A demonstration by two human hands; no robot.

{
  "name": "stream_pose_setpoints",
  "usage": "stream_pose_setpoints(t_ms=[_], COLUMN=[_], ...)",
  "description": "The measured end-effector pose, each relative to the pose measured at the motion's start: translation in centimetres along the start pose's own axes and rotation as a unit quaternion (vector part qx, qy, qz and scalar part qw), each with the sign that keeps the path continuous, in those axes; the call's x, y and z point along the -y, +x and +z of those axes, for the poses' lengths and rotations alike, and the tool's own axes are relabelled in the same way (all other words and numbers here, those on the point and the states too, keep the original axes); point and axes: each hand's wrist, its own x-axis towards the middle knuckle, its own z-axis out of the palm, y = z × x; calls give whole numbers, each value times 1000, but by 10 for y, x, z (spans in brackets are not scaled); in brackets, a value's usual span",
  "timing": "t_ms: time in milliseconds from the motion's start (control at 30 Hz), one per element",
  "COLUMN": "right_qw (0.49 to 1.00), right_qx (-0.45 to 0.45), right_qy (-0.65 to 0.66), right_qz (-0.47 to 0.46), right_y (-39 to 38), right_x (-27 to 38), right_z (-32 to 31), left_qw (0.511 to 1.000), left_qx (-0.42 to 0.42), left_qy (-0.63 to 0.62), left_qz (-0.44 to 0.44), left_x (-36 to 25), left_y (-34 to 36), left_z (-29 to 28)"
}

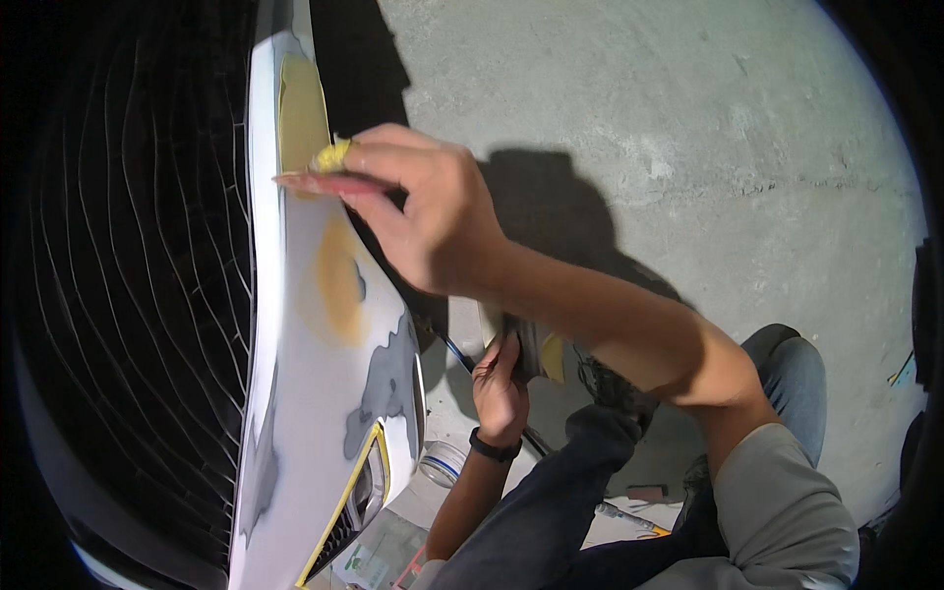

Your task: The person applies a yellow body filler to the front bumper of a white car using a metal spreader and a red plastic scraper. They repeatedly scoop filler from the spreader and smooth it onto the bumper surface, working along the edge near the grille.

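Note:
My right hand (433,202) pinches a reddish spreader (346,184) with a lump of yellow filler (332,155) on it. Its edge touches or nearly touches the white bumper (305,403), just below a broad yellow filler patch (301,103). Farther down, a thinner orange-yellow smear (339,285) lies on the same panel, near grey sanded areas (385,385). Lower down, my left hand (502,393), with a dark band at the wrist, is closed around a flat grey plate (527,346). A yellowish piece shows at the plate's right side; its kind is unclear.
A dark mesh grille (147,275) fills the left. Yellow masking tape (344,501) edges an opening low on the bumper. Below my left hand stands a clear jar (441,464). A small reddish-brown block (645,493) and a brush-like tool (629,518) lie near my legs on the concrete floor (747,197).

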Motion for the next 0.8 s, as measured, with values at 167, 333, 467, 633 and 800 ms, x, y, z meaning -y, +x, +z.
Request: stream_pose_setpoints(t_ms=[167,333,467,633,800], right_qw=[995,987,973,978,996], right_qx=[71,72,32,-5,-10], right_qy=[18,-23,-115,-146,-22], right_qz=[75,139,197,146,80], right_y=[-36,16,77,80,24], right_x=[28,-4,-34,-33,-5], right_z=[-6,-27,-13,5,5], left_qw=[998,999,999,999,999], left_qx=[56,23,13,9,22], left_qy=[-21,-19,-23,-32,-35], left_qz=[17,-18,-31,-29,-26], left_x=[6,7,0,-7,-5], left_y=[-1,1,0,3,3], left_z=[0,3,7,9,6])
